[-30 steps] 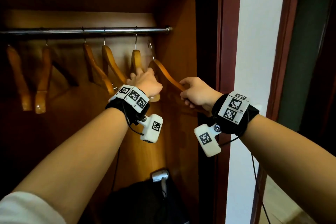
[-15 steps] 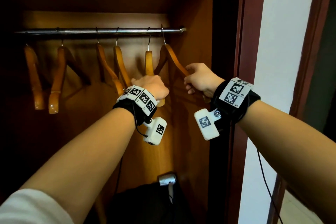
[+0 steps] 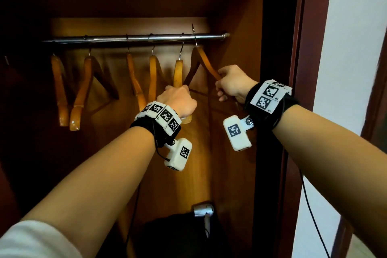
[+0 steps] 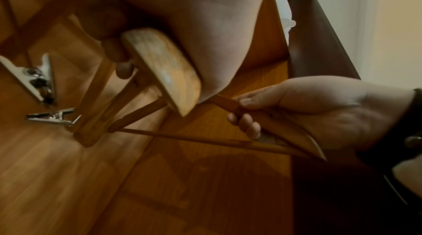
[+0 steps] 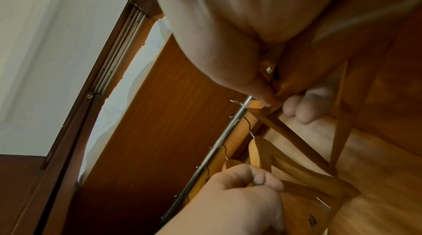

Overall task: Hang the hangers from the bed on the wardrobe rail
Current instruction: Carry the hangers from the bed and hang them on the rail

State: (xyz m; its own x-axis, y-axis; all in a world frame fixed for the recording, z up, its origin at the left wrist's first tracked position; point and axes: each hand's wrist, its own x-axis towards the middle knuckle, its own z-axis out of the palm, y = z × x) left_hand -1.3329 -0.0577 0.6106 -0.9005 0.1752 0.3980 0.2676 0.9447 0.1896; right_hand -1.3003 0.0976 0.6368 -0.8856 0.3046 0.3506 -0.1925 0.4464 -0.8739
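Inside the wardrobe (image 3: 234,111), six wooden hangers sit on the chrome rail (image 3: 134,38). The right hand (image 3: 231,82) has its fingers curled round the near arm of the rightmost hanger (image 3: 206,63), whose wire hook stands over the rail near its right end, tilted. The left hand (image 3: 178,101) has its fingers wrapped round the lower end of the neighbouring hanger (image 3: 178,73), which hangs by its hook. Four further hangers (image 3: 81,90) hang to the left, apart from both hands. A hair dryer (image 3: 204,212) lies on the wardrobe floor below.
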